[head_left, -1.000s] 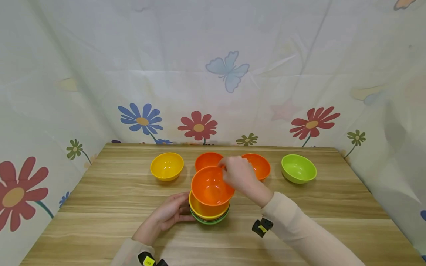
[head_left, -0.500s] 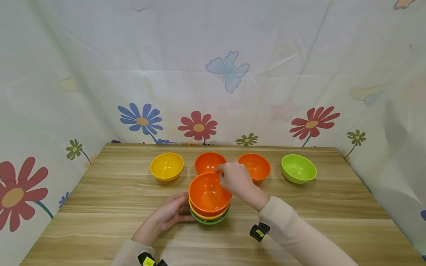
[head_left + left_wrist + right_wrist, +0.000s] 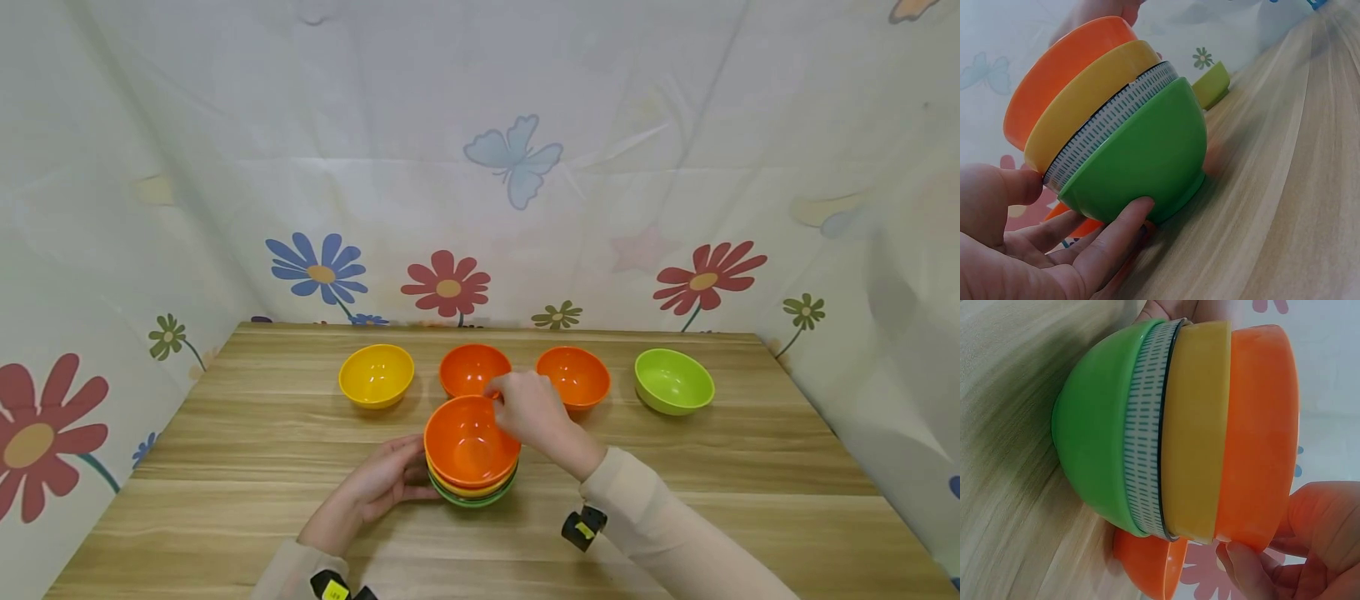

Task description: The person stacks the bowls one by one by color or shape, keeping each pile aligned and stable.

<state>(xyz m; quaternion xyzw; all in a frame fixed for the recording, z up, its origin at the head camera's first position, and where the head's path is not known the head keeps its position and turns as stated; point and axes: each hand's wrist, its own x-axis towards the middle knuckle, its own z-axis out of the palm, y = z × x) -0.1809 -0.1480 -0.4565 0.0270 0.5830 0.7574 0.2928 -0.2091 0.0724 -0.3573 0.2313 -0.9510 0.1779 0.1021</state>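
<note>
Four nested bowls make a stack near the table's middle. Lowest is a green bowl (image 3: 1154, 140); inside it sits a white bowl with teal dashes and a dark rim (image 3: 1145, 431). Above these come a yellow bowl (image 3: 1196, 431) and, topmost, an orange bowl (image 3: 472, 446). My right hand (image 3: 534, 410) pinches the orange bowl's far right rim between thumb and fingers. From the left, my left hand (image 3: 386, 477) holds the stack, its thumb by the patterned bowl's rim and its fingers under the green bowl's side.
Along the back of the wooden table (image 3: 240, 467) stand a yellow bowl (image 3: 377, 377), two orange bowls, one left (image 3: 474, 369) and one right (image 3: 576, 379), and a lime green bowl (image 3: 673, 382). A flower-printed curtain (image 3: 585, 225) rises behind and at both sides.
My right hand has lowered the orange bowl, slightly leftward, down into the yellow bowl on the stack. My left hand has stayed in place.
</note>
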